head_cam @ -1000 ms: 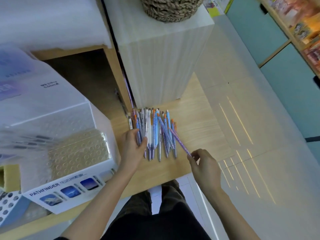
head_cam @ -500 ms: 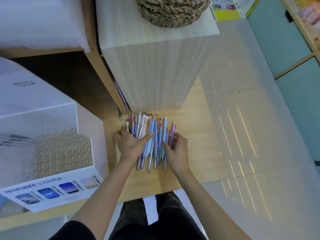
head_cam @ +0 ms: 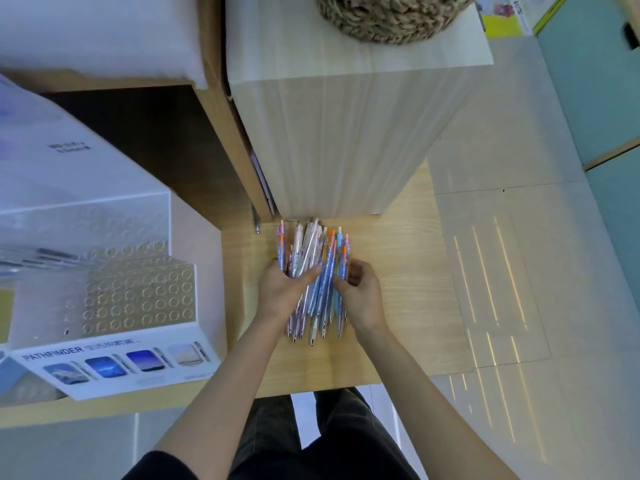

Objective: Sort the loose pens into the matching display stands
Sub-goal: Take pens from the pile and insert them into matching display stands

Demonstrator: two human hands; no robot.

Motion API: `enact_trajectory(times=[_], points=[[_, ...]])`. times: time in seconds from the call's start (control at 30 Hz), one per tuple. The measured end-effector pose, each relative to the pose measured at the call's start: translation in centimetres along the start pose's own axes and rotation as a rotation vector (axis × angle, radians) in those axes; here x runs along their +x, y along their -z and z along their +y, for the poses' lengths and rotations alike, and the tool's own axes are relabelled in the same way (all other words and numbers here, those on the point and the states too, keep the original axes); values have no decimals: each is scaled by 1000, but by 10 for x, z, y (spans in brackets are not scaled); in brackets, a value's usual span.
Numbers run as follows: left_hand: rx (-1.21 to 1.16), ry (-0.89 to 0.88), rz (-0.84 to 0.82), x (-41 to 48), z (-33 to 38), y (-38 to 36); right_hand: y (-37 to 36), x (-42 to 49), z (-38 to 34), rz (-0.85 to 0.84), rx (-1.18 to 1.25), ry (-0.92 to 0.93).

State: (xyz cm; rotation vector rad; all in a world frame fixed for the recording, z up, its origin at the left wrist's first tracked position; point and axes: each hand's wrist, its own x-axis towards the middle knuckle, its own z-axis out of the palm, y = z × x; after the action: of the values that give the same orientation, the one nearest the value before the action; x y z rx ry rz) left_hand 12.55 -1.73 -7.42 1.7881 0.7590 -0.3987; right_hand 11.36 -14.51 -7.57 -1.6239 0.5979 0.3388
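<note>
**Loose bundle squeezed between two hands: pens may slip**

Well to the left of the left hand stands the stand, its rows of round holes mostly unfilled as far as can be seen. The left hand curls round the left side of the pens, thumb laid across them. The right hand cups the right side, fingers bent around the barrels.

The pens lie crossed rather than parallel, tips poking out below both hands. A lift or harder squeeze would likely fan them, and a few could drop and roll off the table at its near edge. Colours are mixed, so a clump could land in the wrong stand. One stray pen beyond the left hand could be missed.

The table is smooth, light wood. Beyond the hands stands a pale block bearing a basket. Right of the right hand lies a tiled floor streaked with light.
</note>
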Motion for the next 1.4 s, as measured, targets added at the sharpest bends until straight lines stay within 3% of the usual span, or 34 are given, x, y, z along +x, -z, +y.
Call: enact_trajectory(times=[0.23,0.4,0.67,0.9,1.17,1.4], points=[[-87,57,20,-11,1,13,4,-1,-5,-98,-67,8],[-166,50,-25,-24,8,22,9,1,-12,-134,7,-41],[-281,-13,-135,-51,28,38,12,-19,-38,-286,41,38],[-491,-60,-72,-85,40,51,-1,-47,-74,-354,22,62],[-807,-129,68,-116,39,96,-34,-91,-116,-573,-20,130],[-903,-155,158,-140,21,161,-86,-131,-127,-820,-71,118]])
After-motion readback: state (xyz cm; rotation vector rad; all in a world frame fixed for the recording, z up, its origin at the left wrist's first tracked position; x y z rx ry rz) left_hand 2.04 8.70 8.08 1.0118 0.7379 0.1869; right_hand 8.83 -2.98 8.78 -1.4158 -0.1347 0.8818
